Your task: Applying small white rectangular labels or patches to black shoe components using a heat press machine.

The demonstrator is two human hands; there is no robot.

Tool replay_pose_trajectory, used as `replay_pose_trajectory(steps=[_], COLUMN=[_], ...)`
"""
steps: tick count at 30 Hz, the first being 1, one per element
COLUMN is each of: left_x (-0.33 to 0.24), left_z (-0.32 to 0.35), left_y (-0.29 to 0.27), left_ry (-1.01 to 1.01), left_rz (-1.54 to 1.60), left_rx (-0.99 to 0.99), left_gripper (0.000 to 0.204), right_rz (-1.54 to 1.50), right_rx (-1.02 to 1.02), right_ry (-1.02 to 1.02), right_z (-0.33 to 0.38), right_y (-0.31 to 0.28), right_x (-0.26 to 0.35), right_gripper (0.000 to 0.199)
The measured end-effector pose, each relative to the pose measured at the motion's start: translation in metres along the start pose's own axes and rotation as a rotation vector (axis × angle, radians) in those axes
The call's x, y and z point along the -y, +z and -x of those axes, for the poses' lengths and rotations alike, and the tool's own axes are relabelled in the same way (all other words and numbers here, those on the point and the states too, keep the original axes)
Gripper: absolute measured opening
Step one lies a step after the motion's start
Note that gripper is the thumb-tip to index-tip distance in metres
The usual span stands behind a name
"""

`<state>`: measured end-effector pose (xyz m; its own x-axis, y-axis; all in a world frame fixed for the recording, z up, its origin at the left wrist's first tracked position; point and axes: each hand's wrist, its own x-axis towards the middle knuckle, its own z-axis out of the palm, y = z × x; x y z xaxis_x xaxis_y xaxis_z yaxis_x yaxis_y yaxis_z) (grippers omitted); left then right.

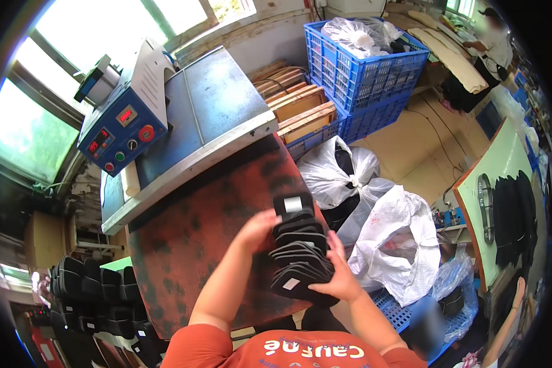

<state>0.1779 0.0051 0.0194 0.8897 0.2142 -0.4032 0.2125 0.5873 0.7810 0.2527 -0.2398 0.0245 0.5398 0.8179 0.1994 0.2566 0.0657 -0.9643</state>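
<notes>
A leaning stack of black padded fabric pieces (pixel 299 248) lies fanned out on the reddish-brown worn tabletop (pixel 196 245), near its right edge. White labels show on the top and bottom pieces. My left hand (pixel 259 229) presses against the far left side of the stack, its fingertips partly hidden behind it. From the right, my right hand (pixel 339 275) grips the near end, thumb across the front and fingers along the side. Between my two hands the pieces are held together.
A blue machine with a control panel (pixel 122 132) stands on a metal bench beyond the table. Blue crates (pixel 365 80) and plastic bags (pixel 340 175) stand to the right, beside an open white sack (pixel 398 245). More black pieces (pixel 95 288) are piled at left. Another person (pixel 490 49) is at far right.
</notes>
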Motion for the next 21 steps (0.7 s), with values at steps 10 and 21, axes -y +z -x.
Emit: replay_pose_trajectory(steps=[10,21], left_x=[-0.044,0.024], left_z=[0.095,0.085], left_y=[-0.017,-0.049], left_ry=[0.88,0.71], left_rz=[-0.061,-0.101], left_rx=[-0.532,-0.132], left_gripper=[0.06,0.055], right_rz=[0.682,0.256], right_rx=[0.365,0.232], right_ry=[-0.238,-0.281], right_z=[-0.041,-0.012], right_y=[0.061,0.064], right_x=[0.085,0.024], right_gripper=[0.071,0.101])
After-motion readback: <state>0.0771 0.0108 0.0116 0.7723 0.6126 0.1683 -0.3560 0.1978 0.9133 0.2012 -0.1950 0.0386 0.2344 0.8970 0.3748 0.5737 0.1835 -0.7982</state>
